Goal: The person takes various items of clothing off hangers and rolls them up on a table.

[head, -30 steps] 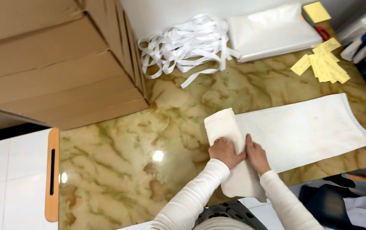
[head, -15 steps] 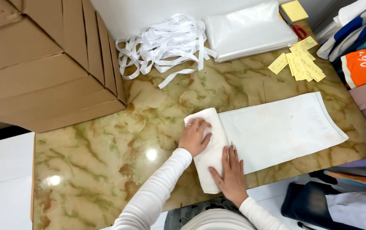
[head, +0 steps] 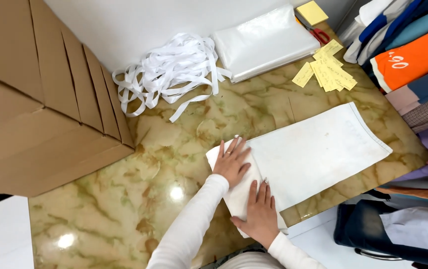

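Both my hands lie flat and released: left hand (head: 231, 164), right hand (head: 260, 213) on the folded cloth (head: 313, 149), its long end running toward 2 o'clock.

One head-worn view, steeply down and close over the marble tabletop (head: 124, 199)

Both hands flat on rolled end of white cloth (head: 318, 149) on marble table (head: 124, 199).
Left hand (head: 231, 163) palm-down at roll's 12 o'clock end, right hand (head: 260, 211) palm-down at its 6 o'clock end; rest of cloth spread flat toward 3 o'clock. Cardboard boxes (head: 39, 99) at 9 o'clock, white strap pile (head: 169, 69) at 12, plastic bags (head: 264, 42) and yellow notes (head: 328, 72) at 1, stacked clothes (head: 413, 55) at 2–3.
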